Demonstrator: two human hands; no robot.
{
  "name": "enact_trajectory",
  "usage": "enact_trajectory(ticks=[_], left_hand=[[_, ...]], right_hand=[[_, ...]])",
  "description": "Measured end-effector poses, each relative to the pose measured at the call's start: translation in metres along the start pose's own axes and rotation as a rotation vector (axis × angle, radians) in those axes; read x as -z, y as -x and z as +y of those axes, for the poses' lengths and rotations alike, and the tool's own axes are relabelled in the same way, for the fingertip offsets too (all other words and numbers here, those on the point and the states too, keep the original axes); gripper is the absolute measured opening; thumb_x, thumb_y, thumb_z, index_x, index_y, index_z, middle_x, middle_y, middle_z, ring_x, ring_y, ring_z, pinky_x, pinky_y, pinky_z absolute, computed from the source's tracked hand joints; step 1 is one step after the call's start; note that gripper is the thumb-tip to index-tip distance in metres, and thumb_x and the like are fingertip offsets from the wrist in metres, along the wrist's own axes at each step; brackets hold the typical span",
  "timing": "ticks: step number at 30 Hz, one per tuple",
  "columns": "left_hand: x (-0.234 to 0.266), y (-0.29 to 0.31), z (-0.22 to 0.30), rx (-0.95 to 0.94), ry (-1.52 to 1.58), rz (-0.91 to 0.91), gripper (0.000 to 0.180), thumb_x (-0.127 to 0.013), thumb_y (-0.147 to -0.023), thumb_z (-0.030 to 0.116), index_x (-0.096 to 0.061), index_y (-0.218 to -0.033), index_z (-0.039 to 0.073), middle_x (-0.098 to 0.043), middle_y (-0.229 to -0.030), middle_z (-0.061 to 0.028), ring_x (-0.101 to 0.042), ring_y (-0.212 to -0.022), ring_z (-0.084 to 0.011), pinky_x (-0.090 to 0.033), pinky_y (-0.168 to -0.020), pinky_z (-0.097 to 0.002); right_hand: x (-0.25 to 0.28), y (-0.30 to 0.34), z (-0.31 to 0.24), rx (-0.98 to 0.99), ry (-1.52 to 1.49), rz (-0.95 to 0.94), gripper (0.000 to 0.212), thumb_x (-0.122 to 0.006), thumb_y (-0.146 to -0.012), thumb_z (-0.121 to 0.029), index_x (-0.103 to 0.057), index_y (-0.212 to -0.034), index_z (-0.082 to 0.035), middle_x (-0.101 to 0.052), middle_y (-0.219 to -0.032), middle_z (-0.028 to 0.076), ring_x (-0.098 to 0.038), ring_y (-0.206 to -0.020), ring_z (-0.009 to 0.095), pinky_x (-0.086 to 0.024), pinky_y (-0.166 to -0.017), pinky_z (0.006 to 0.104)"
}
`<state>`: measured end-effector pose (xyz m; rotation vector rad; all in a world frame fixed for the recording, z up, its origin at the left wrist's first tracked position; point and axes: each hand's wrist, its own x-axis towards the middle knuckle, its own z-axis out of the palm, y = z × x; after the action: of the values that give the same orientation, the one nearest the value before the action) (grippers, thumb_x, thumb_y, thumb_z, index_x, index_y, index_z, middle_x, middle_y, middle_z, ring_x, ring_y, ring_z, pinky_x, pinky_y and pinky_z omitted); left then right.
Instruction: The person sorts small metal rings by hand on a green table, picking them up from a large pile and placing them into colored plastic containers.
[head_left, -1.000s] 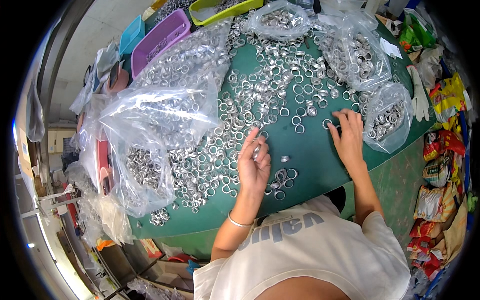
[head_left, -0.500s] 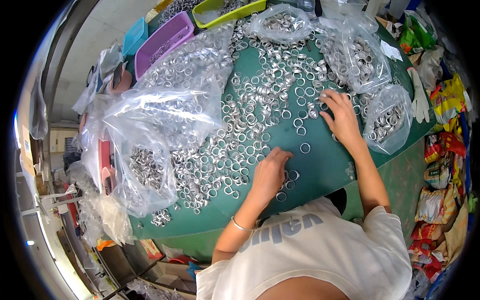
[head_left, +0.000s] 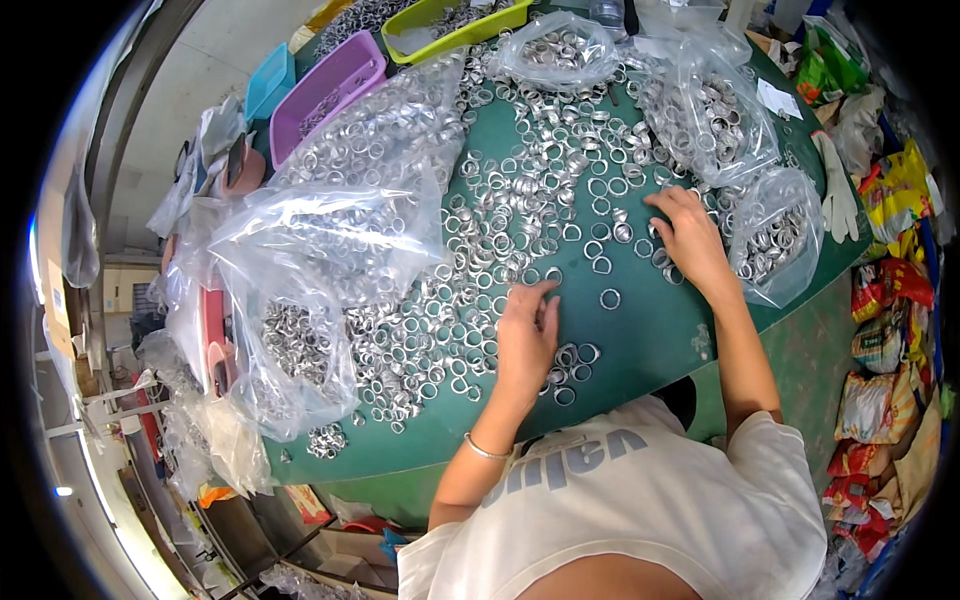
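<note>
At centre frame, the left hand point(head_left: 525, 335) lies palm down on the green table point(head_left: 650, 345), fingers loosely spread, tips touching silver rings point(head_left: 480, 250) strewn across the cloth; whether it grips one I cannot tell. Right of centre, the right hand point(head_left: 690, 240) rests flat with fingers spread over more rings, nothing visibly gripped. A lone ring point(head_left: 610, 298) sits between the hands. Clear bags point(head_left: 330, 235) of rings crowd the left and upper right; a purple tray point(head_left: 325, 95) sits upper left.

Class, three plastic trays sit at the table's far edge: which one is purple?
The middle tray, which holds a few metal rings. The tray to its left is blue, and the one to its right is yellow-green.
</note>
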<state>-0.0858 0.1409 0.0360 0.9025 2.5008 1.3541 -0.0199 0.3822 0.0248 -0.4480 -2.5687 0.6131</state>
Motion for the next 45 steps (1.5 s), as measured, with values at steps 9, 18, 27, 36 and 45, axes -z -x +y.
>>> enact_trajectory(ticks=[9, 18, 27, 36, 45], left_hand=[[-0.01, 0.006, 0.005, 0.554, 0.907, -0.423, 0.024, -0.049, -0.098, 0.013, -0.058, -0.116, 0.001, -0.056, -0.071, -0.0016, -0.04, -0.049, -0.0037, -0.028, -0.042, -0.0177], [-0.016, -0.008, 0.044, 1.106, 1.283, -0.175, 0.035, -0.054, -0.096, 0.024, -0.053, -0.124, 0.002, -0.059, -0.08, -0.0026, -0.046, -0.061, -0.006, -0.033, -0.043, -0.0171], [-0.017, 0.012, -0.009, 0.85, 1.631, -0.376, 0.031, -0.057, -0.094, 0.015, -0.055, -0.124, 0.005, -0.06, -0.089, -0.0023, -0.051, -0.065, -0.0076, -0.04, -0.05, -0.0179], [-0.013, 0.006, 0.023, 0.904, 1.347, -0.145, 0.039, -0.059, -0.091, 0.007, -0.051, -0.13, 0.007, -0.06, -0.103, -0.0028, -0.055, -0.082, -0.0117, -0.047, -0.066, -0.0227], [-0.015, 0.012, -0.003, 0.789, 1.64, -0.425, 0.025, -0.053, -0.096, 0.014, -0.055, -0.118, 0.003, -0.036, -0.069, 0.0021, -0.032, -0.053, -0.0057, -0.025, -0.042, -0.017]], right_hand=[[0.013, 0.011, 0.0, 0.018, -0.09, -0.244, 0.016, -0.065, -0.077, -0.001, -0.062, -0.093, 0.002, -0.058, -0.093, 0.013, -0.056, -0.089, 0.032, -0.045, -0.079, 0.0383], [0.022, 0.015, -0.045, 0.013, -0.595, -0.541, 0.023, -0.069, -0.079, -0.012, -0.065, -0.099, -0.001, -0.063, -0.099, 0.013, -0.06, -0.09, 0.027, -0.047, -0.08, 0.039], [-0.01, 0.021, -0.016, 0.012, 0.07, -0.231, 0.051, -0.066, -0.084, -0.02, -0.049, -0.128, -0.001, -0.043, -0.136, 0.019, -0.041, -0.124, 0.038, -0.037, -0.102, 0.0425], [-0.011, -0.016, 0.001, -0.056, -0.016, 0.079, 0.028, -0.061, -0.081, 0.0, -0.059, -0.108, 0.0, -0.057, -0.109, 0.015, -0.053, -0.104, 0.034, -0.042, -0.092, 0.0393], [-0.01, -0.01, 0.004, -0.354, -0.851, -0.086, 0.017, -0.057, -0.09, -0.003, -0.061, -0.107, -0.002, -0.056, -0.085, 0.0, -0.051, -0.075, 0.008, -0.043, -0.069, 0.0227]])
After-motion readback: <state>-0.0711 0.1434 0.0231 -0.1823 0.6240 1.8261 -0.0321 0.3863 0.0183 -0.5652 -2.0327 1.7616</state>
